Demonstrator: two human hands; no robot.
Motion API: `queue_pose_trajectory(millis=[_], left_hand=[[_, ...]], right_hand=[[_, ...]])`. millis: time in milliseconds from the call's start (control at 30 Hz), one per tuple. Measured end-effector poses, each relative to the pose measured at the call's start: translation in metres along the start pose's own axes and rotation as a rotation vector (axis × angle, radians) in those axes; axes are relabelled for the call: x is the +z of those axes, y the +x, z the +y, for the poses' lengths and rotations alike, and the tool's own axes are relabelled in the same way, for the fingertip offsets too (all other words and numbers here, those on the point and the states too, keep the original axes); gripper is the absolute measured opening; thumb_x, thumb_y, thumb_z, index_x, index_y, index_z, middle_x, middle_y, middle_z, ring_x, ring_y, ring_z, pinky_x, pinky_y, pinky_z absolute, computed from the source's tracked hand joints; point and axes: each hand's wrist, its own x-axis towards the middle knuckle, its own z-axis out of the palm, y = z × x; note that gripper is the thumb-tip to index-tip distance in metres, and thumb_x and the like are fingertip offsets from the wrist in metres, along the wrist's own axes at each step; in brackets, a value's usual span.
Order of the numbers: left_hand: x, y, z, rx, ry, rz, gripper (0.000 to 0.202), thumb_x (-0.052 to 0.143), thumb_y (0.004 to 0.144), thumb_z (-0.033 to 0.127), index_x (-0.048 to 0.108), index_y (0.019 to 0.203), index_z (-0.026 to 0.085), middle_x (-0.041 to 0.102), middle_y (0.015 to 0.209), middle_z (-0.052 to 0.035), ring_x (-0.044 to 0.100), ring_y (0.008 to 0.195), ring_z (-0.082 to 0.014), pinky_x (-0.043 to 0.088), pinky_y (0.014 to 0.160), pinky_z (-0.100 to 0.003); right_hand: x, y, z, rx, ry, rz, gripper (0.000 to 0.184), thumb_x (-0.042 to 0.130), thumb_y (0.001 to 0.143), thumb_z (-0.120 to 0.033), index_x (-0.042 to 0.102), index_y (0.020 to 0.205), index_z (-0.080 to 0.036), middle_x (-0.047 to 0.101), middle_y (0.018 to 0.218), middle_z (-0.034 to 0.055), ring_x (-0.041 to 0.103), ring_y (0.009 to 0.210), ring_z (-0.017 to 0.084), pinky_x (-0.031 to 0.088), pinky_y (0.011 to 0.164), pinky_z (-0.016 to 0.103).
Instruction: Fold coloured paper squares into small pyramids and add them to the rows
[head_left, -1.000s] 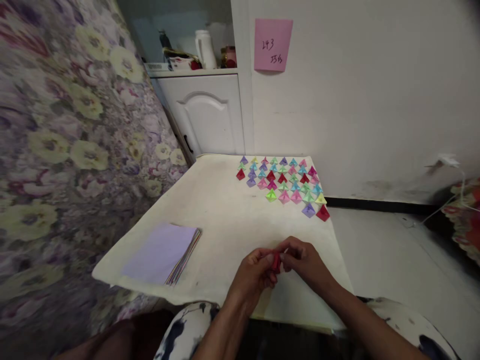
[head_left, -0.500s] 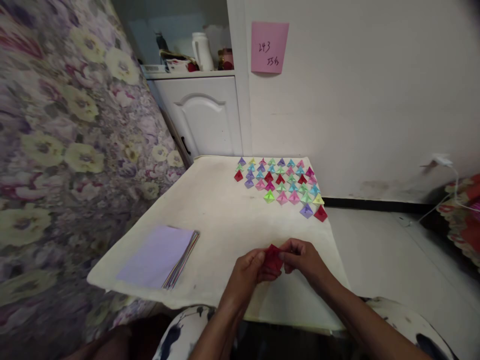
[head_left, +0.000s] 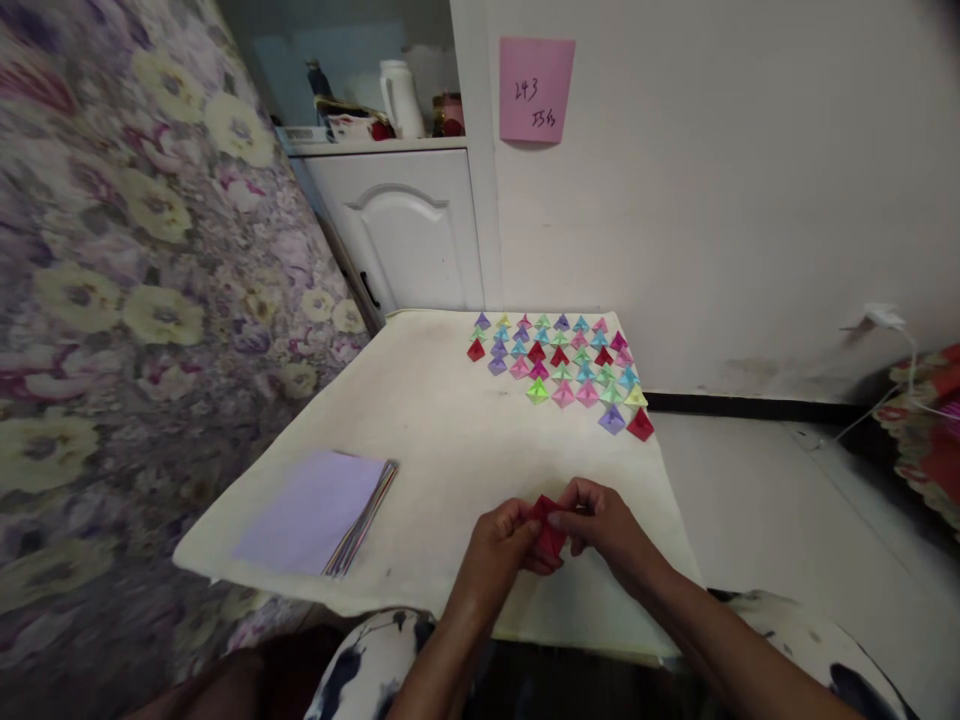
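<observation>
A small folded piece of red paper [head_left: 552, 538] is held over the near part of the table, between my two hands. My left hand [head_left: 504, 545] is closed on its left side, with the thumb on top and fingers underneath. On the upper right edge, my right hand [head_left: 600, 518] pinches the paper between thumb and fingers. Rows of small folded paper pieces [head_left: 562, 393] in many colours stand at the table's far right, beyond my hands. Nearest to my right hand among them lies a red folded piece [head_left: 641, 425].
A stack of coloured paper sheets [head_left: 311, 510], lilac on top, lies at the table's left. The cream-covered table [head_left: 420, 420] meets a white wall and a cabinet [head_left: 405, 230]. A floral curtain [head_left: 150, 350] hangs on the left. A white charger [head_left: 885, 316] is at the right wall.
The red paper has turned a little in my hands and shows a narrower, pointed diamond shape. My left thumb has shifted onto its face. The view has tilted slightly.
</observation>
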Motion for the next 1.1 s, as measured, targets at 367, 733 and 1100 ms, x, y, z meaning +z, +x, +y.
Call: queue_pose_trajectory(millis=[367, 733, 1100], left_hand=[[0.001, 0.001, -0.006, -0.013, 0.041, -0.006, 0.013, 0.060, 0.072, 0.024, 0.053, 0.073, 0.014, 0.065, 0.054, -0.0021, 0.062, 0.046, -0.0142, 0.048, 0.045, -0.023], [0.004, -0.001, 0.001, -0.039, 0.004, 0.054, 0.015, 0.063, 0.067, 0.026, 0.054, 0.069, 0.014, 0.064, 0.050, -0.0019, 0.059, 0.040, -0.0140, 0.044, 0.041, -0.022], [0.002, -0.003, 0.001, 0.017, -0.105, -0.003, 0.021, 0.063, 0.069, 0.025, 0.043, 0.072, 0.018, 0.065, 0.056, 0.0004, 0.060, 0.045, -0.0136, 0.045, 0.044, -0.022]], right_hand=[[0.001, 0.000, 0.005, 0.067, 0.087, -0.044, 0.033, 0.074, 0.060, -0.032, 0.045, 0.058, -0.017, 0.048, 0.041, -0.0078, 0.036, 0.034, 0.004, 0.022, 0.035, 0.017], [0.003, -0.004, -0.005, 0.017, 0.024, -0.041, 0.025, 0.072, 0.061, -0.031, 0.052, 0.062, -0.017, 0.053, 0.049, -0.0054, 0.042, 0.038, 0.006, 0.031, 0.038, 0.019], [0.003, -0.009, -0.003, 0.083, 0.202, -0.061, 0.009, 0.058, 0.061, -0.014, 0.060, 0.069, -0.016, 0.059, 0.058, -0.0024, 0.050, 0.048, 0.008, 0.040, 0.050, 0.021]])
